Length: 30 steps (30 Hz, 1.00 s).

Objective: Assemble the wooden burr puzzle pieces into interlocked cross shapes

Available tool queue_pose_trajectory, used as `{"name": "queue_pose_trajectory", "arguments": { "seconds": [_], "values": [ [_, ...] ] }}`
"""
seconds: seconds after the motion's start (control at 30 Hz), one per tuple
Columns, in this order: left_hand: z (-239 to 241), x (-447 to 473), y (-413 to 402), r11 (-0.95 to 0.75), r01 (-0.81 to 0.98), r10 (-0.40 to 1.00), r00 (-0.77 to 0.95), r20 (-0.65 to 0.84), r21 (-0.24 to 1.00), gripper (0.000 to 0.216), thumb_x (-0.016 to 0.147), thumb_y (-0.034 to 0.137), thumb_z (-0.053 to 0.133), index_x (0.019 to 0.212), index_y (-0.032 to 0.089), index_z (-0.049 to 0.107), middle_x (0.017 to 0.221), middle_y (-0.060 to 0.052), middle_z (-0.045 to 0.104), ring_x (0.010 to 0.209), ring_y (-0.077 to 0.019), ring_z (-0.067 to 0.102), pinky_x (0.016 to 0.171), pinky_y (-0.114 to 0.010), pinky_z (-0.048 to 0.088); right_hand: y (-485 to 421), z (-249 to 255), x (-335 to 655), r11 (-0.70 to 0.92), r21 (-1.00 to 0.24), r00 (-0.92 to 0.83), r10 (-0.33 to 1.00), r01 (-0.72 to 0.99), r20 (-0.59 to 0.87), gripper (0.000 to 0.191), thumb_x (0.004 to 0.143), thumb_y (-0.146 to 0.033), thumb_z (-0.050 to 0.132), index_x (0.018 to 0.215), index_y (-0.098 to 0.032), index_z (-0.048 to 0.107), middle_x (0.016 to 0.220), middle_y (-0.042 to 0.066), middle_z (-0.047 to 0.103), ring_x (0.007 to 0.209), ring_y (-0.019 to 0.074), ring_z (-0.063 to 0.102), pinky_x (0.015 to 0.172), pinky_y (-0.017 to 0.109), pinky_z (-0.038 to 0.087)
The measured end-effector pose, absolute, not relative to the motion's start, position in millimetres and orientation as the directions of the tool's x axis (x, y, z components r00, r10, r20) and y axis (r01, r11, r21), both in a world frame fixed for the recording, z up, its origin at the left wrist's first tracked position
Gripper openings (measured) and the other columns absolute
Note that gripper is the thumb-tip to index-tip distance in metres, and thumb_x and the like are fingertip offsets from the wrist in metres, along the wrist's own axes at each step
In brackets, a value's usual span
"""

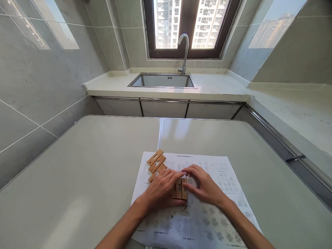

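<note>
Several light-brown wooden puzzle pieces [178, 190] stand side by side on a printed paper sheet [207, 214]. My left hand [163, 188] is closed around them from the left, its fingers over the far side and its thumb along the near side. From the right, my right hand [203, 185] is curled against the same group; its thumb tip meets the rightmost piece and its fingers reach the far edge. Just beyond my left hand lie loose notched wooden pieces [157, 163] with slots and dark markings, overlapping in a slanted row. My left hand partly covers the nearest one.
The paper lies on a pale table [103, 155] with a seam running down its middle. Past the far edge is a white counter [218, 83] with a sink [135, 80] and a tall faucet [185, 52] under a window. Tiled walls flank both sides.
</note>
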<state>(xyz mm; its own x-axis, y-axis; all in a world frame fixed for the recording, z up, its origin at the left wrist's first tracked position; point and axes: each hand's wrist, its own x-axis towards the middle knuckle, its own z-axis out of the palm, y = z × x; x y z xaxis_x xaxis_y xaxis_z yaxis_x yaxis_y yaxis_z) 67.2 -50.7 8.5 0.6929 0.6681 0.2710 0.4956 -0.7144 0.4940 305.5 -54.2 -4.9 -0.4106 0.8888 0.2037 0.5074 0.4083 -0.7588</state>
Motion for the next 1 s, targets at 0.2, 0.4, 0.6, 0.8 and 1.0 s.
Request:
{"name": "queue_pose_trajectory", "arguments": {
  "seconds": [0.2, 0.4, 0.6, 0.8, 1.0],
  "values": [
    [15, 54, -40, -0.715, 0.523, 0.673, 0.695, 0.254, 0.464, 0.084, 0.068, 0.061, 0.091, 0.134, 0.024, 0.054, 0.124, -0.012, 0.069, 0.116, -0.0347, 0.065, 0.101, -0.05, 0.053, -57, -2, 307, 0.479, -0.735, -0.522, 0.829, 0.481, 0.199, 0.079, 0.068, -0.036, 0.094, 0.138, -0.027, 0.057, 0.127, 0.012, 0.063, 0.117, 0.0327, 0.061, 0.099, 0.047, 0.055],
    [19, 45, -35, -0.706, 0.545, 0.684, 0.69, 0.236, 0.452, 0.073, 0.062, 0.058, 0.095, 0.118, 0.025, 0.062, 0.122, -0.01, 0.069, 0.118, -0.0335, 0.062, 0.103, -0.049, 0.053, -58, -9, 308, 0.494, -0.698, -0.516, 0.831, 0.518, 0.206, 0.064, 0.07, -0.037, 0.094, 0.125, -0.025, 0.062, 0.126, 0.012, 0.063, 0.116, 0.0319, 0.061, 0.097, 0.046, 0.056],
    [26, 43, -35, -0.687, 0.531, 0.707, 0.648, 0.284, 0.496, 0.071, 0.068, 0.061, 0.091, 0.123, 0.026, 0.062, 0.124, -0.011, 0.069, 0.117, -0.0324, 0.064, 0.105, -0.049, 0.053, -55, -6, 310, 0.318, -0.844, -0.364, 0.918, 0.432, 0.16, 0.056, 0.082, -0.044, 0.085, 0.128, -0.025, 0.059, 0.122, 0.01, 0.068, 0.105, 0.0277, 0.065, 0.095, 0.043, 0.055],
    [23, 47, -40, -0.69, 0.525, 0.718, 0.585, 0.377, 0.499, 0.072, 0.075, 0.053, 0.09, 0.132, 0.026, 0.056, 0.127, -0.012, 0.066, 0.115, -0.0299, 0.067, 0.1, -0.043, 0.057, -54, -4, 306, 0.054, -0.996, -0.337, 0.941, 0.073, 0.026, 0.069, 0.084, -0.055, 0.082, 0.141, -0.027, 0.054, 0.107, 0.007, 0.07, 0.095, 0.0254, 0.068, 0.086, 0.039, 0.057],
    [21, 50, -42, -0.721, 0.485, 0.686, 0.604, 0.407, 0.495, 0.062, 0.086, 0.043, 0.084, 0.135, 0.026, 0.049, 0.122, -0.009, 0.069, 0.086, -0.0189, 0.071, 0.079, -0.032, 0.059, -54, -3, 304, -0.214, -0.954, -0.444, 0.89, -0.211, -0.101, 0.082, 0.088, -0.04, 0.084, 0.156, -0.031, 0.037, 0.093, 0.001, 0.07, 0.072, 0.0163, 0.065, 0.07, 0.031, 0.052]
  ]
}}
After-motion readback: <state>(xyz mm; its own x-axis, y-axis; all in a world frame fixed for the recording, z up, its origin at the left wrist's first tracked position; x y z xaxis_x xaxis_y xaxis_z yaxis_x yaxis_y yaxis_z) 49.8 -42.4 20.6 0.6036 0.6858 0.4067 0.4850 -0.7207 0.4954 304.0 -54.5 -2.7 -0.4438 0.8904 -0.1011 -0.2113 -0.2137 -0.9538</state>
